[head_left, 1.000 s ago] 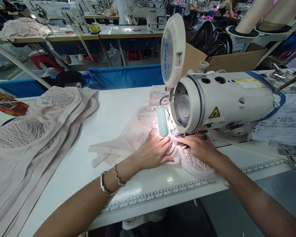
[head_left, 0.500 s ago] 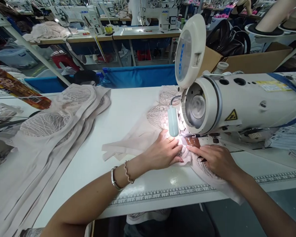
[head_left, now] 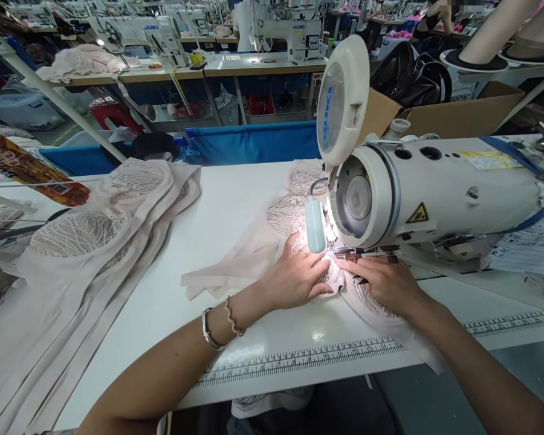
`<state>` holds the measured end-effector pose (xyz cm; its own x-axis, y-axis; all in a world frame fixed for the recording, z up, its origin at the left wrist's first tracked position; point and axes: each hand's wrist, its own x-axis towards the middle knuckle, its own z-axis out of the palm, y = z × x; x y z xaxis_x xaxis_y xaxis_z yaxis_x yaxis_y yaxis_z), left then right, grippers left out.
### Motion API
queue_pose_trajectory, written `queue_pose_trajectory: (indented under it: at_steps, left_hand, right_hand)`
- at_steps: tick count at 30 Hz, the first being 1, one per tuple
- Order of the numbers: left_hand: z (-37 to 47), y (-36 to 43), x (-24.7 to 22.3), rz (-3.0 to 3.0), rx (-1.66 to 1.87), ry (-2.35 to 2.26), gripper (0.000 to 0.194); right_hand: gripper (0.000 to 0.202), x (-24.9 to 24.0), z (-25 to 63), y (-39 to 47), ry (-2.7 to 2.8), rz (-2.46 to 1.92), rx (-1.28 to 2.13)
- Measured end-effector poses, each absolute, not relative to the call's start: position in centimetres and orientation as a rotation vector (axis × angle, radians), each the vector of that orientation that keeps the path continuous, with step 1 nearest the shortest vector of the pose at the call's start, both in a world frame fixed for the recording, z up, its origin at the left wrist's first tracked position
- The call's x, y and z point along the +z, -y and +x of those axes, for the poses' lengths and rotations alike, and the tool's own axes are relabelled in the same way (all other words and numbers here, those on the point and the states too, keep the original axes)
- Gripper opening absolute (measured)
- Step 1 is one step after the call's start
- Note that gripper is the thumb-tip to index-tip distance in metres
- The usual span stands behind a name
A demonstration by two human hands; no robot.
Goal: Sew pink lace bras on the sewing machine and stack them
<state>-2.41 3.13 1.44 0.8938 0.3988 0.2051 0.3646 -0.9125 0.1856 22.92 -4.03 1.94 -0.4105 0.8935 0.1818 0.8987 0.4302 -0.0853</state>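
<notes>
The cloth [head_left: 229, 272] lies on the white surface [head_left: 236, 202], its lace part running in under the head of the sewing machine [head_left: 435, 184], next to the lamp [head_left: 315, 225]. The left hand [head_left: 298, 275] rests flat on it, fingers slightly spread and the thumb apart, pressing rather than gripping. The right hand [head_left: 383, 281] reaches in from the other side, its fingers stretched forward onto the cloth; something dark shows below them, but whether they grip it I cannot tell.

The fingertips of both hands sit close to the stitching point, so a slip while feeding could bring a finger under the needle. The thin cloth might pucker or fold beneath itself if the 2 hands pull unevenly. The part under the right forearm hangs past the front edge, and its weight could drag the seam askew.

Counted: 2 hands, 1 cloth at the machine, 1 machine on this surface, 1 lamp, 1 printed ruler [head_left: 321, 359], 2 bracelets [head_left: 217, 326] on the left wrist, 1 pile [head_left: 90, 284] of similar pieces, whose overlapping layers cannot be counted.
</notes>
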Motion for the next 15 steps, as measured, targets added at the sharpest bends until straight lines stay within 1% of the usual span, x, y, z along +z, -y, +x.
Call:
queue_pose_trajectory:
  at_steps: [3, 6, 8, 10, 11, 13, 14, 15]
  left_hand:
    - [-2.4, -3.5, 1.5, 2.93, 0.341, -0.647, 0.063]
    - [-2.4, -3.6, 1.5, 2.924, 0.344, -0.702, 0.06]
    - [-2.4, -3.4, 1.4, 2.919, 0.345, -0.735, 0.056]
    - [-2.1, -3.0, 1.3, 2.912, 0.38, -0.757, 0.048]
    - [-2.0, -3.0, 1.2, 2.884, 0.427, -0.784, 0.044]
    - [-1.8, -3.8, 1.0, 2.76, 0.581, -0.931, 0.037]
    - [-1.7, -4.7, 1.0, 2.681, 0.665, -1.035, 0.036]
    - [-1.7, -5.9, 1.0, 2.609, 0.737, -1.136, 0.037]
  right_hand:
    - [0.059, 1.5, 22.9, 3.4, 2.438, -1.604, 0.039]
    - [0.06, 0.6, 23.0, 2.7, 2.411, -1.594, 0.142]
    - [0.061, 0.0, 23.1, 2.4, 2.406, -1.565, 0.196]
    - [0.057, -0.3, 23.2, 2.3, 2.404, -1.543, 0.213]
    - [0.051, -0.2, 23.4, 2.4, 2.394, -1.563, 0.184]
    - [0.032, 0.4, 24.1, 2.8, 2.342, -1.674, 0.026]
    - [0.026, 0.8, 24.5, 3.3, 2.287, -1.749, -0.095]
    - [0.024, 1.3, 24.9, 3.8, 2.212, -1.814, -0.217]
